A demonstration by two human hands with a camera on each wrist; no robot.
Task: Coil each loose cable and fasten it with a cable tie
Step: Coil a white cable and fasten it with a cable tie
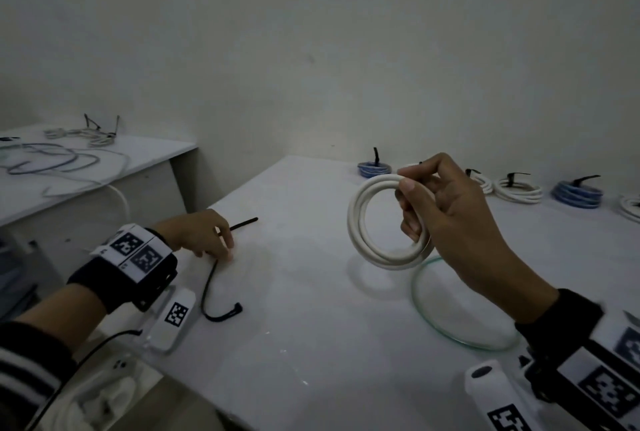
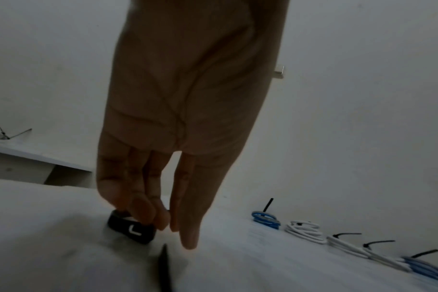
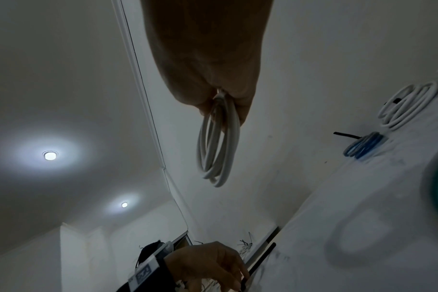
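Note:
My right hand [image 1: 408, 205] holds a coiled white cable [image 1: 360, 222] upright above the white table [image 1: 311, 326], thumb and fingers curled round the coil's right side. From the right wrist the coil [image 3: 218, 154] hangs out of that hand [image 3: 213, 79]. My left hand [image 1: 214, 236] is down on the table near its left edge, fingertips on a long black cable tie [image 1: 209, 285] that runs under the hand. In the left wrist view its fingers [image 2: 163, 217] point down, fairly straight, tips at a black piece marked "L" [image 2: 131, 230]. Whether the thumb grips the tie is hidden.
Tied coils line the table's back: blue [image 1: 374, 169], white [image 1: 519, 189], blue [image 1: 576, 193]. A round glass disc [image 1: 460, 309] lies under my right forearm. A lower side table [image 1: 104, 188] at left carries loose cables [image 1: 52, 160]. A white marker block [image 1: 175, 318] sits by my left wrist.

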